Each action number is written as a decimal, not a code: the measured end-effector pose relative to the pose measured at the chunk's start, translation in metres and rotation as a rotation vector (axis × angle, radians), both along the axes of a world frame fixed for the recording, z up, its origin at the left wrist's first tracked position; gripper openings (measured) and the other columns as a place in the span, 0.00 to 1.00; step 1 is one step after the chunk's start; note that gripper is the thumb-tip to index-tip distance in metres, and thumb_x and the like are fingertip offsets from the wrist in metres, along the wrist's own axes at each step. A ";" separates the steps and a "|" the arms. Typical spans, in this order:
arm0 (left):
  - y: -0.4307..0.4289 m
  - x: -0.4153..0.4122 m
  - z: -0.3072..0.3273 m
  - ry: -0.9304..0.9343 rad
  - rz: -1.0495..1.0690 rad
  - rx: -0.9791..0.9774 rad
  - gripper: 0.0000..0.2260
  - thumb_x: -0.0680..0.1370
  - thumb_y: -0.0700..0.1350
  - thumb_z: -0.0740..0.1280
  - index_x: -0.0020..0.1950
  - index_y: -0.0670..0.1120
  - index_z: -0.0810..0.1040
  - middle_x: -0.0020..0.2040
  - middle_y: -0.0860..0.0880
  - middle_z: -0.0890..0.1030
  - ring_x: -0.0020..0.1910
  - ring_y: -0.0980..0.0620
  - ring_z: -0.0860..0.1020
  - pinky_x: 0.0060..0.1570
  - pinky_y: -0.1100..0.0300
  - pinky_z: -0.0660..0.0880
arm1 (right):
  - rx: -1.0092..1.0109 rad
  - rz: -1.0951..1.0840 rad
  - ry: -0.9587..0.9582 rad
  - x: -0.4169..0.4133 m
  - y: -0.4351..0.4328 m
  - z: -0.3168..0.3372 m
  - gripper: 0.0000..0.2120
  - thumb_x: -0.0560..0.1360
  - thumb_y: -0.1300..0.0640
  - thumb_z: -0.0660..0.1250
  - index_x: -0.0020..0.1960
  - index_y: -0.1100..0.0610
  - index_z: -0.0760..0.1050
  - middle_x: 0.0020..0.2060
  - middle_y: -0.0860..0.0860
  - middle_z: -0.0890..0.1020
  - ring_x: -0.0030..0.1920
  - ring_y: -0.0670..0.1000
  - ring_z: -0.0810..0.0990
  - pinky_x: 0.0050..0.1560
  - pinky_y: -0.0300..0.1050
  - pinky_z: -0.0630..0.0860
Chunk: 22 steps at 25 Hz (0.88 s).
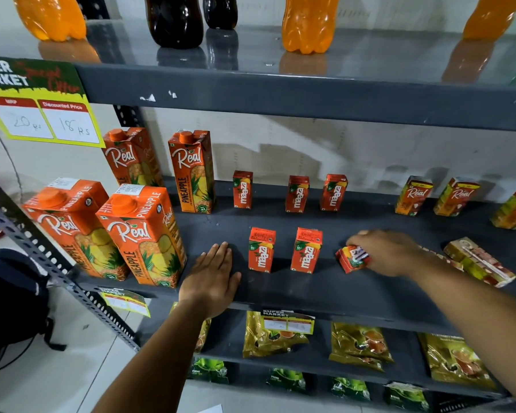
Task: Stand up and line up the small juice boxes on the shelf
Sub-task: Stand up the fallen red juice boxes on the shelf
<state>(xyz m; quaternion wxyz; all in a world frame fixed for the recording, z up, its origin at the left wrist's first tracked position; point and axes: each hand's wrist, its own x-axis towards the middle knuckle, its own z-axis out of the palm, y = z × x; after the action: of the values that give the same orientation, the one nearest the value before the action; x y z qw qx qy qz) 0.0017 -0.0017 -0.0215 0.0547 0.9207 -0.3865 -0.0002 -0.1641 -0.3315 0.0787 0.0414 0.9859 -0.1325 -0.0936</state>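
Head view: left hand [210, 275] flat, palm down, fingers extended on the front of the dark shelf [310, 289], gripping nothing. Right hand [388, 251] reaching in from the right, fingers closed around a tilted Maaza box [351, 259] near the shelf front. Upright Maaza boxes: two in the front row [262, 249], three in the back row [242, 189]. Small Real boxes: three upright at back right [413, 195], one lying flat [479, 262] just beside the right forearm. Tall pineapple cartons [143, 234]: four, at left.
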 end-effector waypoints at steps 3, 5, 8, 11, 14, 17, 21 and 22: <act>-0.001 0.001 0.001 -0.009 0.002 0.003 0.30 0.81 0.60 0.44 0.78 0.45 0.46 0.80 0.48 0.45 0.78 0.51 0.43 0.72 0.56 0.39 | 0.113 -0.203 -0.411 -0.011 0.008 -0.014 0.25 0.65 0.46 0.74 0.60 0.48 0.72 0.54 0.50 0.80 0.51 0.55 0.79 0.46 0.48 0.74; -0.001 0.001 0.001 -0.010 0.002 0.016 0.30 0.81 0.59 0.43 0.78 0.45 0.46 0.80 0.48 0.45 0.78 0.51 0.42 0.72 0.56 0.39 | 0.341 -0.439 -0.704 -0.014 0.026 -0.027 0.25 0.63 0.45 0.77 0.54 0.52 0.73 0.48 0.51 0.80 0.46 0.54 0.79 0.41 0.47 0.74; -0.001 -0.001 0.001 -0.005 0.012 0.034 0.30 0.81 0.59 0.43 0.78 0.44 0.45 0.80 0.48 0.44 0.78 0.52 0.42 0.72 0.57 0.38 | 0.532 -0.708 -0.936 -0.012 0.056 -0.052 0.24 0.62 0.45 0.78 0.48 0.53 0.70 0.45 0.52 0.78 0.42 0.52 0.78 0.36 0.45 0.71; -0.001 -0.001 0.001 -0.006 0.008 0.027 0.30 0.81 0.59 0.43 0.78 0.44 0.45 0.80 0.48 0.44 0.78 0.52 0.42 0.72 0.57 0.38 | 0.563 -0.827 -1.019 -0.007 0.069 -0.061 0.27 0.61 0.45 0.78 0.51 0.54 0.69 0.49 0.54 0.77 0.46 0.55 0.79 0.35 0.44 0.71; 0.001 -0.002 0.000 -0.001 0.008 0.007 0.30 0.81 0.59 0.44 0.78 0.44 0.46 0.80 0.48 0.46 0.78 0.51 0.43 0.73 0.56 0.40 | 0.634 -0.836 -0.986 -0.010 0.071 -0.058 0.35 0.59 0.42 0.79 0.56 0.55 0.67 0.53 0.55 0.75 0.50 0.55 0.79 0.39 0.48 0.76; 0.001 -0.001 0.000 -0.005 0.008 0.000 0.30 0.81 0.59 0.44 0.78 0.44 0.46 0.80 0.48 0.46 0.78 0.51 0.43 0.73 0.56 0.39 | 0.646 -0.766 -1.027 -0.020 0.072 -0.042 0.46 0.56 0.29 0.72 0.63 0.55 0.64 0.57 0.54 0.73 0.53 0.52 0.76 0.43 0.47 0.75; 0.001 0.000 -0.002 -0.002 0.006 0.000 0.30 0.81 0.59 0.44 0.78 0.44 0.46 0.80 0.48 0.46 0.78 0.51 0.42 0.73 0.56 0.39 | 0.443 -0.683 -0.749 -0.013 0.053 -0.002 0.43 0.63 0.26 0.64 0.67 0.56 0.68 0.62 0.57 0.75 0.60 0.57 0.75 0.50 0.51 0.74; 0.002 0.000 -0.002 0.004 0.009 -0.001 0.30 0.81 0.59 0.44 0.78 0.44 0.46 0.80 0.48 0.46 0.78 0.51 0.42 0.73 0.56 0.39 | 0.394 -0.638 -0.615 -0.009 0.048 0.006 0.38 0.66 0.30 0.66 0.66 0.55 0.70 0.61 0.56 0.77 0.60 0.58 0.76 0.50 0.51 0.74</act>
<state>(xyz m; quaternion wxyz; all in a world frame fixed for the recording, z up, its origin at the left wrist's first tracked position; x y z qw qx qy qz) 0.0016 0.0006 -0.0238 0.0561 0.9224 -0.3821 -0.0016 -0.1731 -0.2833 0.0852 -0.2182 0.8670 -0.4142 0.1710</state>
